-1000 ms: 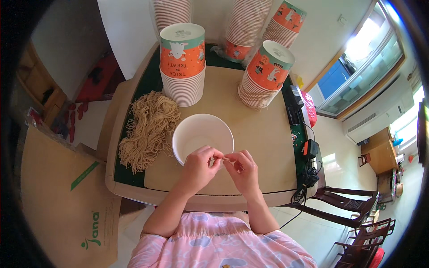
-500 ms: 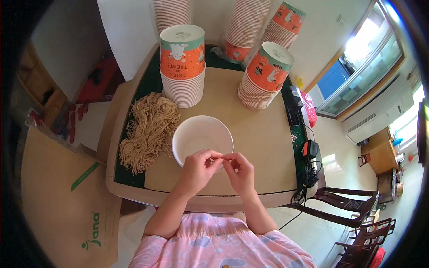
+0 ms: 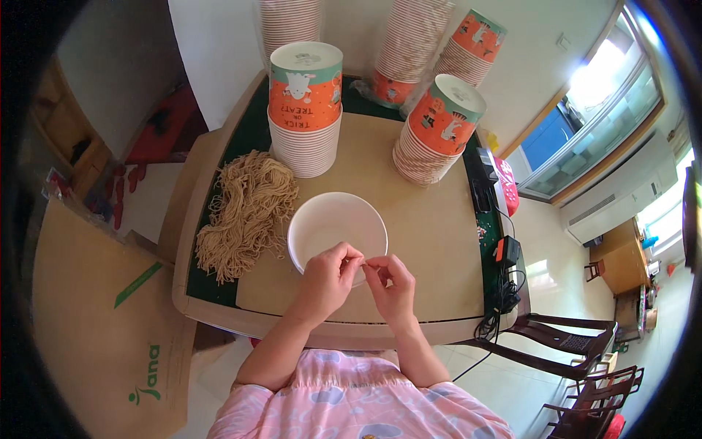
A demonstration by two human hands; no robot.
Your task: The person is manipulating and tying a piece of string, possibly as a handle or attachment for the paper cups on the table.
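Over the near rim of a white-lined paper bucket [image 3: 333, 219], my left hand [image 3: 330, 282] and my right hand [image 3: 393, 287] meet with fingertips nearly touching. Both are closed in a pinch; what sits between the fingers is too small to make out. The bucket stands mouth up on the tan board [image 3: 431, 249], and my hands hide part of its near side. To its left lies a loose heap of beige cords [image 3: 245, 212].
Behind the bucket, upside-down stacks of orange-and-green paper buckets stand at the left [image 3: 303, 110] and right [image 3: 439, 128]. More stacks [image 3: 409, 44] in plastic line the wall. Black adapters and cables [image 3: 506, 271] run along the table's right edge. A large cardboard box [image 3: 95, 314] stands at the left.
The view has shifted slightly, so the bucket and stacks sit a little further right in it. My hands keep their pinch, with the fingertips very slightly apart.
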